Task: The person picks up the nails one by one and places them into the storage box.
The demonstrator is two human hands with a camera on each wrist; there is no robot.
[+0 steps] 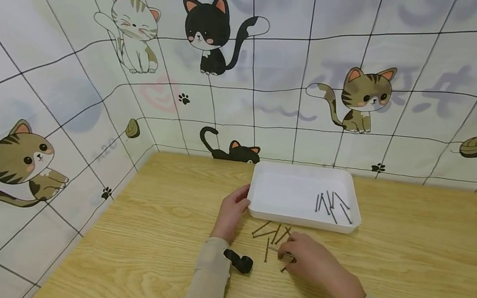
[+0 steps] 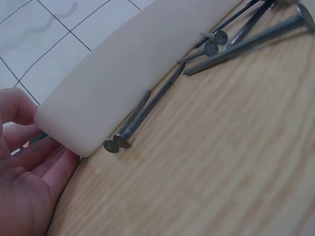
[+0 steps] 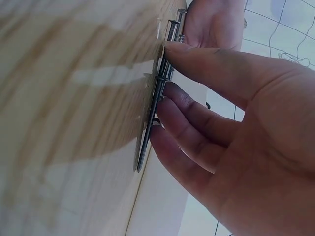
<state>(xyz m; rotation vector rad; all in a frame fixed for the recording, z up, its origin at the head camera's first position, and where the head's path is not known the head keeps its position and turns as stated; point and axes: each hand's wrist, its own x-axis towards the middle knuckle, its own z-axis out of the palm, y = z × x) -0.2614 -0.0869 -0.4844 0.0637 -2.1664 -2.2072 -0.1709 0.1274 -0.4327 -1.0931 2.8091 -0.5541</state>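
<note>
A shallow white tray (image 1: 293, 220) stands at the back of the table with several nails (image 1: 333, 207) in its right half. My left hand (image 1: 232, 213) grips its front left corner, thumb at the rim and fingers against the outer wall. In front of the tray lie several loose steel nails (image 2: 147, 113), some crossing. My right hand (image 1: 307, 260) is low over them, palm turned toward the table. Its thumb and curled fingers are round a long nail (image 3: 152, 118), the point sticking out past the fingers. Other nail heads overlap behind it in the right wrist view.
The wooden table (image 1: 419, 266) reaches back to a wall covering (image 1: 281, 71) with cat drawings and grid lines. Black camera straps (image 1: 242, 262) sit on both wrists over beige sleeves (image 1: 210, 288).
</note>
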